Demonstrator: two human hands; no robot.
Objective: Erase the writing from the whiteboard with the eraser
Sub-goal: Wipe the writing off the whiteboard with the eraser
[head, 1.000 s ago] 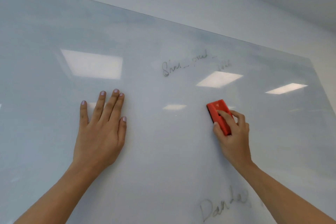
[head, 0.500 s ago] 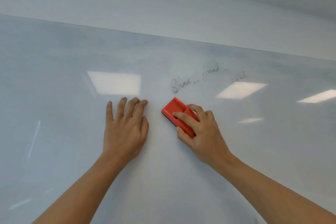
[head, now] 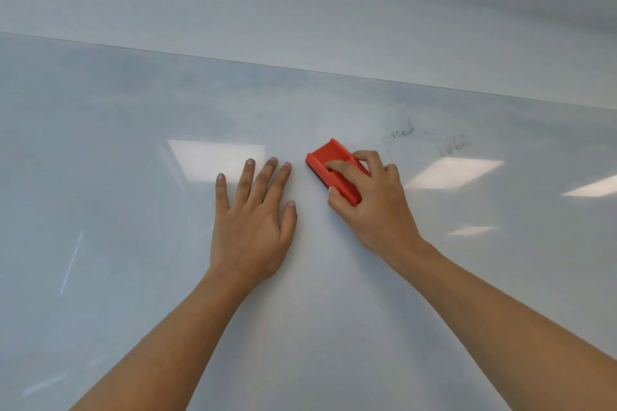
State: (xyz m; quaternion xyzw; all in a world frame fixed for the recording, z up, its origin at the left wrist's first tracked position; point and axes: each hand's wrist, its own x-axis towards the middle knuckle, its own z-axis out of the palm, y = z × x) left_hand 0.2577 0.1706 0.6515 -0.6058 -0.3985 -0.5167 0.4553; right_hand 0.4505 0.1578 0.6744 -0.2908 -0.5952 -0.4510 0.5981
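1. Eraser [head: 323, 158]: red plastic oblong block with raised side rails and a recessed channel on top. A dark felt strip shows along its lower-left edge. It lies flat against the whiteboard [head: 127, 130], long axis diagonal from upper-left to lower-right.
2. Location: upper-middle of the board, just right of the left hand's fingertips and not touching them. It sits below and left of the writing.
3. Writing [head: 399, 134]: faint dark marker scrawl in two patches, up and right of the eraser, near it but apart. The left patch is a short cursive word with a dash after it. The right patch sits lower and is smudged. Can't read either.
4. Right hand [head: 379, 210]: clamped on the eraser. Index finger lies along the top channel, thumb tip is on the near edge, and the other fingers curl over the far edge. Forearm comes in from the bottom-right corner.
5. Left hand [head: 253, 227]: palm flat on the board, fingers straight and pointing up, holding nothing. Pinky is splayed to the left, the next three are slightly fanned, and the thumb is tucked beside the palm. Forearm comes in from the bottom-left.
6. Board: glossy pale grey-blue with hazy smears near the top. Its top edge runs across the view, with plain wall [head: 300, 10] above.
7. Counts: 1 eraser, 1 board, 2 hands, 2 bare forearms, 2 writing patches, 4 light reflections [head: 454, 172] on the board. One reflection sits just behind the left fingertips.
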